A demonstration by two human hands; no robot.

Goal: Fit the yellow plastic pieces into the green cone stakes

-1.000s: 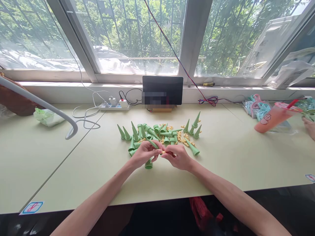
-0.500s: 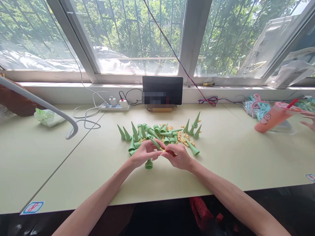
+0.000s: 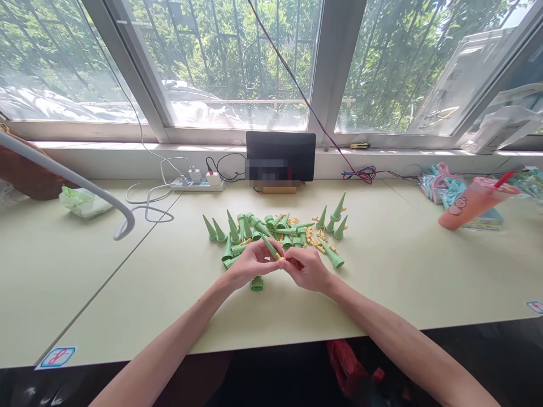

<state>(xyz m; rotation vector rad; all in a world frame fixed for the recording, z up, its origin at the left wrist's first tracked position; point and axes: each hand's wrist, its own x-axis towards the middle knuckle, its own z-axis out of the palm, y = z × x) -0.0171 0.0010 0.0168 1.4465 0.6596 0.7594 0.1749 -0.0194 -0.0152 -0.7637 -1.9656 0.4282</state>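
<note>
My left hand [image 3: 250,264] is closed around a green plastic watering spike [image 3: 268,246], its point tilted up and to the left. At the lower end of that spike, my right hand [image 3: 306,268] pinches a small yellow valve [image 3: 280,257]. The fingertips of both hands meet there and partly hide the valve. Just beyond my hands lies a pile of green spikes [image 3: 254,223] with loose yellow valves [image 3: 314,240] among them. Several spikes stand upright at the right [image 3: 337,209], some with yellow pieces fitted. Another spike [image 3: 257,284] lies under my left hand.
A dark screen [image 3: 280,157] stands by the window, with a power strip [image 3: 199,183] to its left. An orange drink cup [image 3: 477,203] leans at the right near pastel plastic items [image 3: 443,183]. A grey curved bar [image 3: 85,175] crosses the left side.
The held spike and valve have turned slightly between my fingers; both hands stay nearly in place. Another person's hand at the far right has left the view.
</note>
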